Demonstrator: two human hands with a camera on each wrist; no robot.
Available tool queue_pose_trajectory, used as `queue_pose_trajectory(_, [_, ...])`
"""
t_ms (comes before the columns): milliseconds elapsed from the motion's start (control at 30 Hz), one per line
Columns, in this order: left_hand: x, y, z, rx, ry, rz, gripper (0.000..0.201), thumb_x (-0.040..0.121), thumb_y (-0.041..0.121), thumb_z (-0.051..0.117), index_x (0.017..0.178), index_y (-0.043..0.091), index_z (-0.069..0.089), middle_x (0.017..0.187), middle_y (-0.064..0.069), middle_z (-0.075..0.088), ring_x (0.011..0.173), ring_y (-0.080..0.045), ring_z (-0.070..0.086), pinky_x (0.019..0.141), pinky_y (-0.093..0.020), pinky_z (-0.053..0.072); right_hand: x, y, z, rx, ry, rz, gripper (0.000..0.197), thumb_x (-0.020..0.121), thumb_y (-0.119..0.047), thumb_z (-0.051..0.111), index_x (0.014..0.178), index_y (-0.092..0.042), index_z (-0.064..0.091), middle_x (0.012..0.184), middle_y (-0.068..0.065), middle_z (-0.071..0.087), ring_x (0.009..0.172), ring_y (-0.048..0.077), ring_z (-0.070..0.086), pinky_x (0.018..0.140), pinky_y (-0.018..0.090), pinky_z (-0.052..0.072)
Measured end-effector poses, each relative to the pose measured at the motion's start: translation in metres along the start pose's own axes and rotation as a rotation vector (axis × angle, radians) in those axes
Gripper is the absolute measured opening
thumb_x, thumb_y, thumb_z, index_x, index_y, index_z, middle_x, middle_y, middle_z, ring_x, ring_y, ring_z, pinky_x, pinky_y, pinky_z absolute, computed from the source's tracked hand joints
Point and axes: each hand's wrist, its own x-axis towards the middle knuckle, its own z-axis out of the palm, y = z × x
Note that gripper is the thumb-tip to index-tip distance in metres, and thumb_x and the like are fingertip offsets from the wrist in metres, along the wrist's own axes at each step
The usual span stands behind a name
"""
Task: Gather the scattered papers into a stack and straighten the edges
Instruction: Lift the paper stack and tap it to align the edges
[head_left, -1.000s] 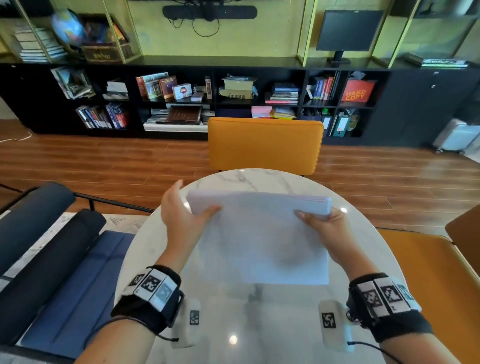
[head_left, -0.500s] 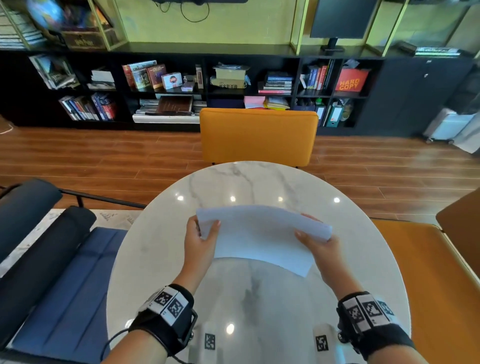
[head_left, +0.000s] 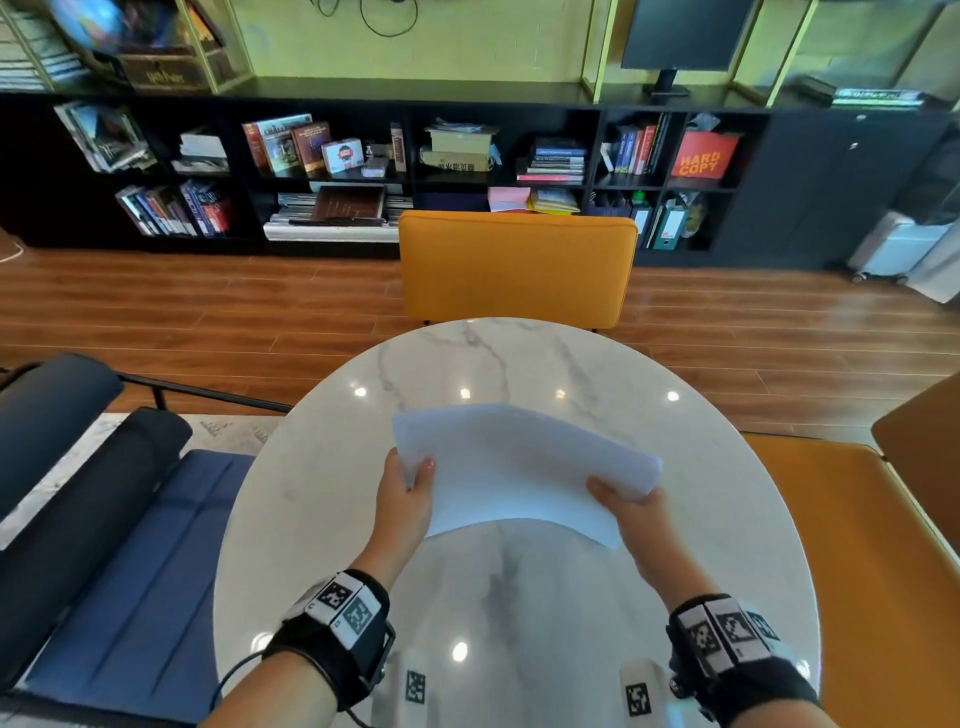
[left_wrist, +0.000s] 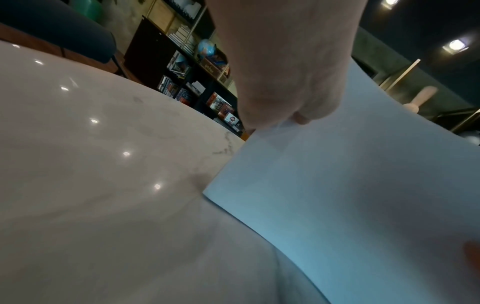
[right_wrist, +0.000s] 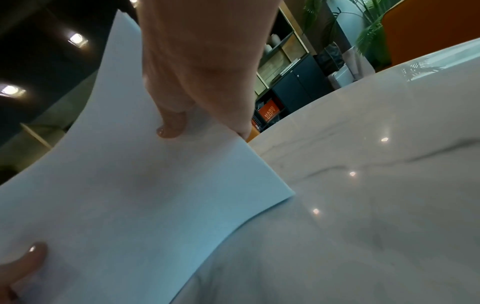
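The left hand (head_left: 402, 501) and right hand (head_left: 631, 512) grip the paper stack (head_left: 519, 473), long axis left-right, tilted over the table (head_left: 519, 623).

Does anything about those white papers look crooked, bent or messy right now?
Nothing much stands out. The stack of papers is held over the marble table by the left hand and right hand. It sags and curves between them, but no sheet visibly sticks out or is creased.
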Motion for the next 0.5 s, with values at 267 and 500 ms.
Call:
queue_pose_trajectory(267, [-0.008, -0.008, -0.001, -0.008, -0.015, -0.035, 0.031, 0.095, 0.016, 0.052, 0.125, 0.019, 0.043, 0.113, 0.006, 0.056, 0.104, -0.010, 0.056, 0.084, -0.020, 0.044, -0.006, 0.010, -0.004, -0.067, -0.070, 0.085, 0.011, 0.077, -0.011, 0.075, 0.084, -0.017, 0.069, 0.098, 0.014, 0.073, 0.086, 0.025, 0.067, 0.086, 0.043, 0.051])
queue_pose_trajectory(500, [0.002, -0.005, -0.004, 0.171, 0.023, 0.028, 0.029, 0.095, 0.010, 0.050, 0.124, 0.008, 0.052, 0.109, -0.001, 0.059, 0.107, -0.024, 0.059, 0.084, -0.025, 0.041, 0.008, 0.015, -0.011, -0.107, -0.116, 0.131, 0.026, 0.076, -0.011, 0.075, 0.101, -0.013, 0.065, 0.115, 0.017, 0.069, 0.097, 0.026, 0.066, 0.086, 0.041, 0.054])
